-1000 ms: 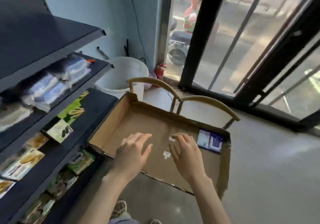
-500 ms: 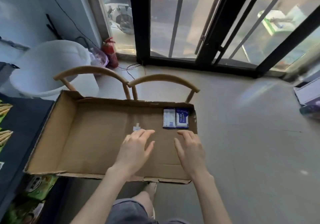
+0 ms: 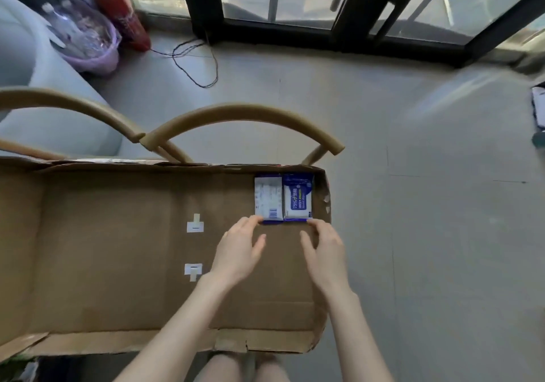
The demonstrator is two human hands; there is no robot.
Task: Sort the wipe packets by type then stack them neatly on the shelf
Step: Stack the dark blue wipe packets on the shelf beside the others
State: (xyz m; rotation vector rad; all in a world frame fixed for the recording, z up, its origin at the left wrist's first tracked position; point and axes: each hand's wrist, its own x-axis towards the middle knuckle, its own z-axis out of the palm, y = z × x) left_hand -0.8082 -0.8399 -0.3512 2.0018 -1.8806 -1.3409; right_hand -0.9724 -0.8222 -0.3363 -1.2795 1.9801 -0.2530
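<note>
Two wipe packets lie side by side in the far right corner of a shallow cardboard tray [image 3: 88, 263]. The left packet [image 3: 267, 197] shows its white back with a barcode. The right packet [image 3: 298, 197] is blue and white, front side up. My left hand [image 3: 239, 249] reaches over the tray floor, its fingertips touching the near edge of the left packet. My right hand [image 3: 324, 249] has its fingertips at the near edge of the right packet. Both hands have relaxed, spread fingers and hold nothing. The shelf is out of view.
The tray rests on two wooden chairs whose curved backs [image 3: 241, 116] rise behind it. A white bucket [image 3: 35, 86], a purple bag of bottles [image 3: 85, 39], a red extinguisher [image 3: 124, 12] and a loose cable [image 3: 200, 63] sit on the floor by the glass doors.
The view has swung from the shelf to straight down over the tray. Both hands have moved forward and right to the near edges of the two packets.
</note>
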